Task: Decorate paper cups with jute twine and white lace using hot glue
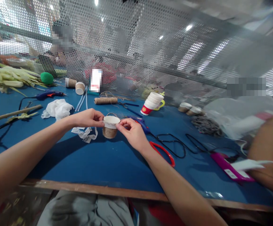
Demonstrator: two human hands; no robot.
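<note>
A small paper cup point(109, 132), its lower part wrapped in brown twine and its upper band white, is held up over the blue table. My left hand point(91, 118) pinches the cup's rim on the left. On the other side, the fingers of my right hand point(131, 129) pinch the rim too. A thin loop of twine stands up behind the rim. White lace ribbon point(87, 134) lies on the table just left of the cup. Partly behind my right hand is a blue glue gun point(143, 125), its black cord running right.
Red-handled scissors point(166, 152) lie beside my right forearm. Behind are a twine roll point(105, 100), pliers point(131, 108), stacked paper cups point(152, 103) and white lace point(57, 109). A purple power strip point(232, 168) and another person's arm point(268, 153) are at right. Perforated metal mesh point(131, 47) stands behind the table.
</note>
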